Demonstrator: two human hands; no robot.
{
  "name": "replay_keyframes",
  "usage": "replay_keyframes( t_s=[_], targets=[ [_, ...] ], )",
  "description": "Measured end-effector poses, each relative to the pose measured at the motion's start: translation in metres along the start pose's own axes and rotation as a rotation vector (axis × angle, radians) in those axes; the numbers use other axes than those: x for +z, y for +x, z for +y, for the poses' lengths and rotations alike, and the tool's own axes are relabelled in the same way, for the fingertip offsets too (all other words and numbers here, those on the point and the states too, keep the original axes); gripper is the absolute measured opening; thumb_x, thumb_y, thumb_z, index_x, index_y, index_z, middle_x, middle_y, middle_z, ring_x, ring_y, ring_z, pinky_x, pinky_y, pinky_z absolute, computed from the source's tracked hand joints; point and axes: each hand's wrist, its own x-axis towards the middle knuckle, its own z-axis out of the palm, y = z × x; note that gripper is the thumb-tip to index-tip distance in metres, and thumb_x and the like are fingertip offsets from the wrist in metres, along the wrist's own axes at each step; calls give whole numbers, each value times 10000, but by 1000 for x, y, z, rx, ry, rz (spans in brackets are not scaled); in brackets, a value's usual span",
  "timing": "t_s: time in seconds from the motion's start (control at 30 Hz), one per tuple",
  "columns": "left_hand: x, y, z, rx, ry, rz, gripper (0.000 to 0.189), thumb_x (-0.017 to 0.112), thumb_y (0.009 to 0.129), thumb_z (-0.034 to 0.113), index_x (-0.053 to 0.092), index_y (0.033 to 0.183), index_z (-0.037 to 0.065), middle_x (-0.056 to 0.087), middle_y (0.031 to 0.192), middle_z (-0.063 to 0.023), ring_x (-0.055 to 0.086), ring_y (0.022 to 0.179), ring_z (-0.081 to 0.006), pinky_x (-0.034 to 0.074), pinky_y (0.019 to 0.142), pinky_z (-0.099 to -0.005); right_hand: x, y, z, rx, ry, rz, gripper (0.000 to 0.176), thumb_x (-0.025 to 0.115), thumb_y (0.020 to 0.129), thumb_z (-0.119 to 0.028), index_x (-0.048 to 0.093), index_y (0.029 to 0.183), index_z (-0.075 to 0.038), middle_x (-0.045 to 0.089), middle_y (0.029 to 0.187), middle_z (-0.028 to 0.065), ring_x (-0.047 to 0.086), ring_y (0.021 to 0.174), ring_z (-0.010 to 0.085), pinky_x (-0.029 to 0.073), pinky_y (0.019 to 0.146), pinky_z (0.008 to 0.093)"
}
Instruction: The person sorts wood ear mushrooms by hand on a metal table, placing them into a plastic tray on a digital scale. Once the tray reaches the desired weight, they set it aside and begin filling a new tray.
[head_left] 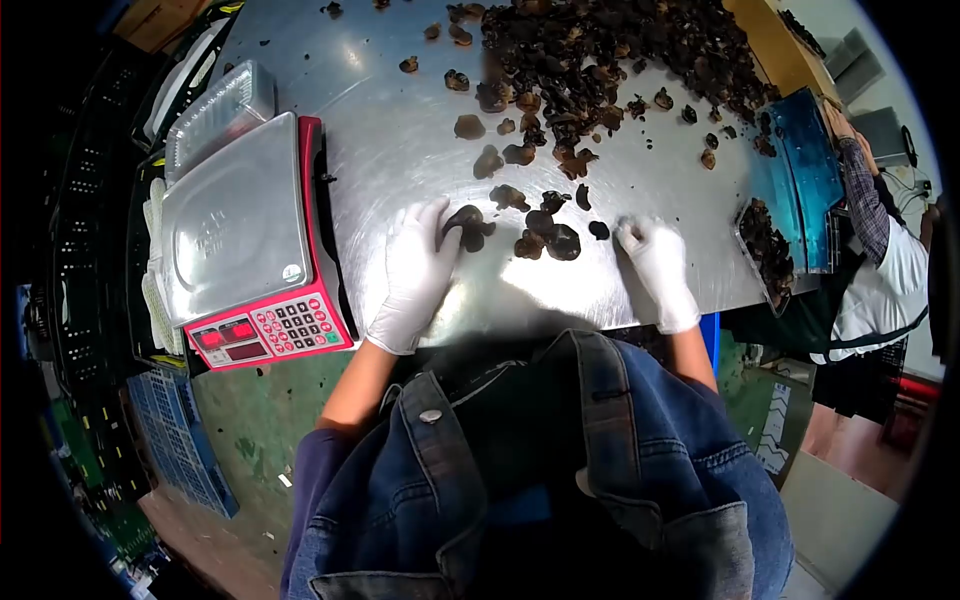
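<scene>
Head view: where are the hands, and what do they hold?

The left hand (413, 262) is at a dark piece (472, 226), thumb and forefinger bent about its edge; I can't tell whether they pinch it. The right hand (655, 265) has its fingers curled just above the table (375, 155) or on it, and whether anything is gripped I can't tell.

And the other dark pieces?

A small cluster (562, 242), like dried mushrooms, lies between the hands. It sits apart from the big heap (610, 55) on the far side, I'd guess so that single pieces are easy to see and reach.

Why is the scale (305, 240) turned that way?

Its keypad (298, 325) faces the person, presumably for reading and pressing. A clear tray (222, 112) sits at its far end, probably for handiness.

Any writing?

The keys carry marks too small to read surely, and I can't make out figures in the display (237, 332). A round sticker (291, 272) bears one mark, perhaps a "1". No brand is readable.
</scene>
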Motion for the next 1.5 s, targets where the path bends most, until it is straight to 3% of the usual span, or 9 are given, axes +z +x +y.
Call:
replay_keyframes(
  t_s=[0.13,0.27,0.4,0.5,0.57,0.83,1.0,1.27,1.5],
  targets=[
    [12,30,18,321,86,-26,361,650,783,97,646,1142,58,636,1097,-84,573,1016,-283,453,892,-390,-33,-51,31,160,-145,-58,151,705,827,-265,705,860,-117,687,846,119,659,786,330,496,751,453],
    [49,60,35,547,191,-22,300,641,732,101,672,1029,72,645,1034,-73,576,999,-247,457,847,-371,-16,-49,-20,72,273,188,287,742,805,-235,701,1047,-85,686,985,150,670,887,314,531,781,405],
    [53,66,26,492,277,-181,130,666,735,116,651,856,71,621,878,-68,587,916,-263,469,781,-379,34,-37,-67,-100,275,29,497,584,735,31,594,1210,-117,639,1063,128,622,966,323,514,796,403],
    [15,57,22,390,-42,98,154,698,731,84,670,881,67,613,825,-103,594,843,-308,481,757,-407,22,-29,-73,-226,305,117,325,654,798,-89,648,1123,-113,649,994,108,636,875,293,520,735,390],
    [-5,41,12,167,76,29,176,704,758,89,673,927,50,626,875,-111,604,889,-312,486,779,-402,18,-12,-64,-118,371,223,271,729,817,-257,690,1037,-103,626,867,89,625,804,277,509,700,395],
    [-7,18,7,-30,-22,-153,289,688,814,115,653,1088,33,636,960,-142,607,950,-329,490,851,-396,19,12,-6,-83,198,36,167,662,867,-197,695,999,-99,652,923,133,651,804,327,522,711,391],
    [-2,58,3,123,52,-16,337,691,816,132,646,1140,49,646,1006,-135,603,994,-332,487,869,-392,-84,-49,36,-64,-44,-493,261,710,777,-197,720,1030,-133,698,902,116,683,820,319,548,745,395],
    [48,96,4,75,219,-146,200,689,767,156,618,921,49,623,936,-133,605,893,-334,503,776,-425,9,51,-61,-6,212,217,470,723,797,-245,615,1235,-110,575,1234,150,554,1115,330,472,936,409],
    [3,94,-7,-35,8,-303,214,674,778,140,711,983,89,645,979,-152,617,976,-339,500,839,-423,29,55,-68,-169,677,28,261,721,757,-148,699,1016,-119,635,977,73,630,871,265,515,784,388]
  ],
)
